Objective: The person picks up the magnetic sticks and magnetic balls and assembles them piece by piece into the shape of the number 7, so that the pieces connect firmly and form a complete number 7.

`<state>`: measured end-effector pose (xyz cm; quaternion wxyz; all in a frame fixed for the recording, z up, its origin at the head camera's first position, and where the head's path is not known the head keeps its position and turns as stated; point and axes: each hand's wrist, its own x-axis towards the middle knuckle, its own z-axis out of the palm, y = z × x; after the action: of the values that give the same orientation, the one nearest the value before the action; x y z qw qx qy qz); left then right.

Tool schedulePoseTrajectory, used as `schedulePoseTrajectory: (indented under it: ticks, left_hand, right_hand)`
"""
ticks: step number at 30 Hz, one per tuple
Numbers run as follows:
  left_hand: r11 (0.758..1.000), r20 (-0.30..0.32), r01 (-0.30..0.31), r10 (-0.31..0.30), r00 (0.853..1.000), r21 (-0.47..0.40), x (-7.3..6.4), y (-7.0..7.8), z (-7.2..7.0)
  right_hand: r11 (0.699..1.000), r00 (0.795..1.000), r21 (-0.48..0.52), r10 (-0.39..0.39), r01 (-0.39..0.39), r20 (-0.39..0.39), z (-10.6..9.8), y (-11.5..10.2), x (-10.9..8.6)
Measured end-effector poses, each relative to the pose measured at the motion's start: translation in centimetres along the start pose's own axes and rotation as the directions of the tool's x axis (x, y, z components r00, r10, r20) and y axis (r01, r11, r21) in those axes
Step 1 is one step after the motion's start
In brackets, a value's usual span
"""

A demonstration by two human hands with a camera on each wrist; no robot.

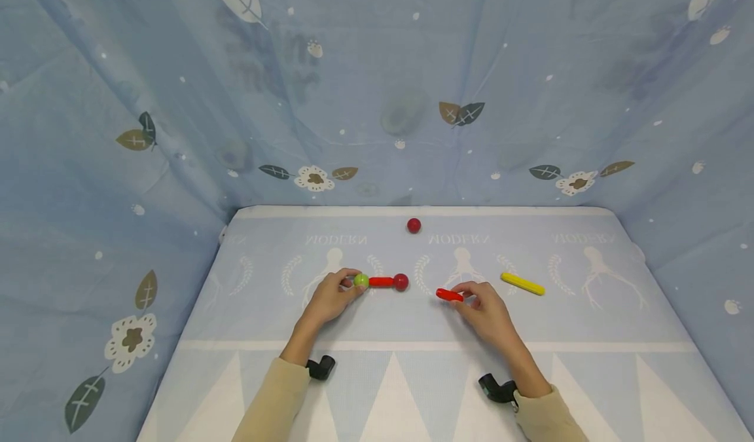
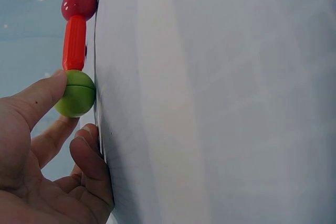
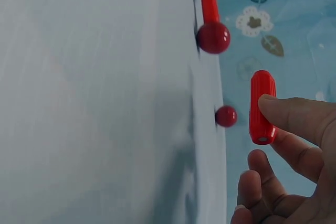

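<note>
My left hand (image 1: 333, 296) pinches a green ball (image 2: 76, 95) between thumb and finger. From that ball a red rod (image 2: 74, 43) runs to a dark red ball (image 2: 79, 4), the three joined in a row like a dumbbell. In the head view this piece lies level above the table's middle. My right hand (image 1: 484, 309) pinches a second, loose red rod (image 3: 262, 107), ribbed along its sides, with a small grey disc on its end. The loose rod's tip points toward the joined piece, with a gap between them.
Another dark red ball (image 1: 414, 225) sits near the table's back edge. A yellow rod (image 1: 522, 283) lies to the right of my right hand. Patterned blue curtains (image 1: 377, 88) enclose the back and sides of the printed tabletop (image 1: 377, 327).
</note>
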<state>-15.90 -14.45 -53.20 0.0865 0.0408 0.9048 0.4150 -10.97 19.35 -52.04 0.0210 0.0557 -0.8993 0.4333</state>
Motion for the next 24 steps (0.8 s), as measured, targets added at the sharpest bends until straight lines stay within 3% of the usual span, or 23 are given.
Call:
schedulePoseTrajectory:
  ticks: [8, 16, 24]
  left_hand:
    - [1.000, -0.001, -0.006, 0.006, 1.000, 0.002, 0.1, 0.1, -0.1]
    - [1.000, -0.002, 0.011, -0.011, 1.000, 0.018, 0.1, 0.1, 0.0]
    - [1.000, -0.007, 0.025, -0.025, 1.000, 0.014, 0.0, 0.0, 0.0]
  right_hand:
    - [0.997, 0.995, 0.042, -0.073, 0.070, 0.066, 2.4, -1.8, 0.8]
    - [0.994, 0.984, 0.086, -0.086, 0.074, 0.156, 4.9, -3.9, 1.2]
    - [0.977, 0.955, 0.130, -0.194, 0.168, 0.225, 7.5, -4.8, 1.2]
